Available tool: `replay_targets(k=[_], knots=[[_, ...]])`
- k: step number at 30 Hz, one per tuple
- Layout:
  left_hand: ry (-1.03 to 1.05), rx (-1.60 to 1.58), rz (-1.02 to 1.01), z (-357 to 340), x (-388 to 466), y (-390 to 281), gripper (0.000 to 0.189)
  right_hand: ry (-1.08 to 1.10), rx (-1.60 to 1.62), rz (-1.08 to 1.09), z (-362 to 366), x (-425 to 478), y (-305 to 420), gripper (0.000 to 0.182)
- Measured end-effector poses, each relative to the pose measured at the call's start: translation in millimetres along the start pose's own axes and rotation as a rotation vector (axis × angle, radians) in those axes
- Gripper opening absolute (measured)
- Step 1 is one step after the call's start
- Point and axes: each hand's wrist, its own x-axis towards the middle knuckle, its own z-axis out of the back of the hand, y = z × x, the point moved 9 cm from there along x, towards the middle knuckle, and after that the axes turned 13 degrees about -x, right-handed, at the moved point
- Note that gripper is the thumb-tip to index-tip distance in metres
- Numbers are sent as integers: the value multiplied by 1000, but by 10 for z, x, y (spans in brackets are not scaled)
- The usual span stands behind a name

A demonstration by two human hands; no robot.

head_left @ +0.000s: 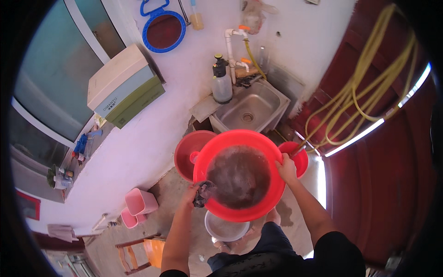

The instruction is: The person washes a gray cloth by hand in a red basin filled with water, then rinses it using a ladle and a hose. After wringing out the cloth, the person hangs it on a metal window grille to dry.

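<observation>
A large red plastic basin [242, 215] with dark, murky water [238, 176] in it hangs between my two hands, above the floor and in front of the sink. My right hand [287, 168] grips the basin's rim on the right. At the rim's left side is my left hand [191, 194], which also has a wet, dark grey cloth [205, 194] bunched in it. The cloth hides part of the fingers and of the rim there. Below the basin, a white basin [226, 230] stands on the floor by my feet, partly covered from view.
Beyond the basin is a stainless steel sink [242, 104] with a pressure sprayer [221, 83] on its left. A darker red basin [185, 155] and a red bucket [301, 162] flank it. Yellow hose [360, 93] hangs at right. Pink bins [140, 204] and a wooden chair [154, 250] stand left.
</observation>
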Motion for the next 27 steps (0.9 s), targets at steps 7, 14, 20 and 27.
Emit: replay_targets(k=[7, 14, 20, 27], knots=[[-218, -281, 78, -343, 567, -292, 30, 224, -25, 155, -488, 1623, 160, 39], [44, -528, 40, -1220, 1254, -841, 31, 440, -177, 218, -703, 2917, -111, 36], [-7, -609, -42, -1626, 1547, -1177, 29, 605, -360, 398, -798, 3264, -98, 28], [32, -661, -35, -2014, 1693, -1526, 27, 717, -418, 603, -1454, 3629, -449, 24]])
